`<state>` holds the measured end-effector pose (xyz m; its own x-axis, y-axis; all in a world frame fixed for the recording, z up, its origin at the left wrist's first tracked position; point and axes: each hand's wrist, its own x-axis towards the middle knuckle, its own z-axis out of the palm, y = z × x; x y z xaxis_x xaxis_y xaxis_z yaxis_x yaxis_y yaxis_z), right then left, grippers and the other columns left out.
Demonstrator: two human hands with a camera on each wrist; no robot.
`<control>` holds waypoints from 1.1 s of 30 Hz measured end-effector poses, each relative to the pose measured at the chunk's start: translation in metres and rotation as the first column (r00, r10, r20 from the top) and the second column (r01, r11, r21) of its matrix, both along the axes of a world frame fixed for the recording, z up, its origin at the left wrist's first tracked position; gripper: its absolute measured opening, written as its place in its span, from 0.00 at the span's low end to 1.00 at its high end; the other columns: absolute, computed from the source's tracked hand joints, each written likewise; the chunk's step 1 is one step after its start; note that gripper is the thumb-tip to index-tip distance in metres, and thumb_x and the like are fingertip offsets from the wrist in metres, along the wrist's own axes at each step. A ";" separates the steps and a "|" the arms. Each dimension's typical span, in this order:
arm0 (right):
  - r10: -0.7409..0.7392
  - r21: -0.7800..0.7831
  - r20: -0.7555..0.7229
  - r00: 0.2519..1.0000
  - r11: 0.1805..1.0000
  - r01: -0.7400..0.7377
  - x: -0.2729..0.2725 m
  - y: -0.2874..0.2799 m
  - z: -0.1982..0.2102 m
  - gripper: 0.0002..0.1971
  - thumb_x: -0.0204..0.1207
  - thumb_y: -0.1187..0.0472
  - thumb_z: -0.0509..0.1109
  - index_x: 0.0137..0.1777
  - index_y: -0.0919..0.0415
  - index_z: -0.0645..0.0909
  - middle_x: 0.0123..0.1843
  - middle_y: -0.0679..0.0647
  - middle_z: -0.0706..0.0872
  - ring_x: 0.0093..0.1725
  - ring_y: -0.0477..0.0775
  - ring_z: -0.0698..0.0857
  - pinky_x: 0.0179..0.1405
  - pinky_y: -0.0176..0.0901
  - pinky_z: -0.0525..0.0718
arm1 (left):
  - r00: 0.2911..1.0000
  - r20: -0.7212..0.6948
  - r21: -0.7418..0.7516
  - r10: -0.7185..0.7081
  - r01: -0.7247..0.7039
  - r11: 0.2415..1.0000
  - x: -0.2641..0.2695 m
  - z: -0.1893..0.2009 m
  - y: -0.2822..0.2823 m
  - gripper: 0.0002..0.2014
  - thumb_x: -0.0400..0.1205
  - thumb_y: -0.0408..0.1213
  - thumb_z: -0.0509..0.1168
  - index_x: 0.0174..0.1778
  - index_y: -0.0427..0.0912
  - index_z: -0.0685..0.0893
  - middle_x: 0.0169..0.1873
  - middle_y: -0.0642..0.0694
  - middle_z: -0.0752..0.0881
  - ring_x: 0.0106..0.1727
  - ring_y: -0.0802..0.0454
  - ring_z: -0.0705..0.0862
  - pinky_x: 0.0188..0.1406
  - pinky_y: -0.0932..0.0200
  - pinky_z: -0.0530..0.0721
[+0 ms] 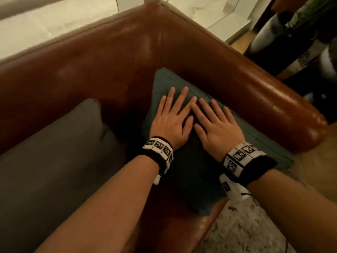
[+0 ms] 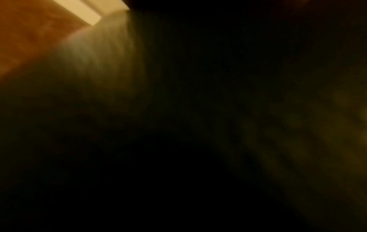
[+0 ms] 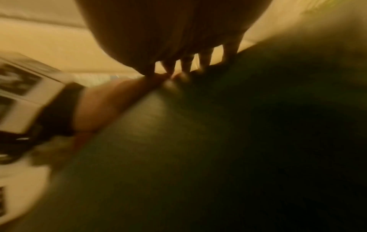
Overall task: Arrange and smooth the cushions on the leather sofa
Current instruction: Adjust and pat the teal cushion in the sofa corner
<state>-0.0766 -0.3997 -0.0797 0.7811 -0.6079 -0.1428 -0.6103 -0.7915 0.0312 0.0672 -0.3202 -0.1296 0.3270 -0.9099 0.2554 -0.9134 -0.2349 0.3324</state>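
- The green cushion (image 1: 193,161) lies in the corner of the leather sofa (image 1: 113,57), tilted against the armrest (image 1: 259,92), with one corner reaching up toward the backrest and its near edge jutting past the front of the seat.
- The fingers (image 1: 179,99) of both hands are straight and slightly spread, flat on the cloth and gripping nothing; that is a pose for pressing and stroking, which suits the smoothing step.
- The left hand (image 1: 170,119) and the right hand (image 1: 216,125) lie side by side on the upper half of the cushion, index fingers touching, probably so that they can sweep the face outward together.
- Each wrist carries a black band with white patterned tags (image 1: 160,148).
- The right wrist view shows the right hand's fingers down on green cloth (image 3: 218,141); the left wrist view is mostly dark, as it would be with the wrist resting on the cushion.
- A grey cushion (image 1: 54,147) leans on the backrest to the left, apart from the green one and untouched.
- A speckled rug (image 1: 244,232) lies on the floor in front of the sofa.
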 end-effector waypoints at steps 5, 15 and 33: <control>-0.302 0.099 -0.151 0.941 0.943 0.318 -0.045 -0.019 0.021 0.34 0.81 0.33 0.35 0.86 0.42 0.40 0.88 0.48 0.49 0.86 0.54 0.51 0.85 0.57 0.50 | 0.807 -0.481 0.000 0.344 -0.392 0.920 0.003 -0.051 0.055 0.30 0.87 0.55 0.45 0.86 0.57 0.47 0.87 0.50 0.46 0.87 0.45 0.49 0.85 0.43 0.53; -0.248 0.252 -0.067 0.966 0.933 0.257 0.182 -0.024 0.047 0.31 0.80 0.33 0.57 0.55 0.65 0.77 0.60 0.63 0.83 0.57 0.68 0.83 0.59 0.60 0.83 | 0.470 -0.842 -0.058 0.266 -0.568 0.821 0.015 -0.041 0.024 0.24 0.88 0.51 0.46 0.82 0.55 0.66 0.79 0.56 0.72 0.79 0.60 0.69 0.80 0.44 0.66; -0.232 0.265 0.131 0.964 0.945 0.192 0.123 -0.035 0.055 0.29 0.85 0.39 0.48 0.81 0.54 0.64 0.76 0.55 0.75 0.72 0.60 0.76 0.69 0.58 0.75 | -0.032 -0.776 0.492 0.630 -0.656 0.573 0.052 -0.044 0.024 0.24 0.89 0.50 0.46 0.73 0.44 0.78 0.73 0.39 0.78 0.73 0.39 0.75 0.74 0.50 0.68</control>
<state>0.0459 -0.4346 -0.0243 0.6627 -0.7230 -0.1954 -0.7458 -0.6134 -0.2598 0.1197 -0.2958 -0.1733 0.7786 -0.1811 -0.6008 0.4342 -0.5358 0.7241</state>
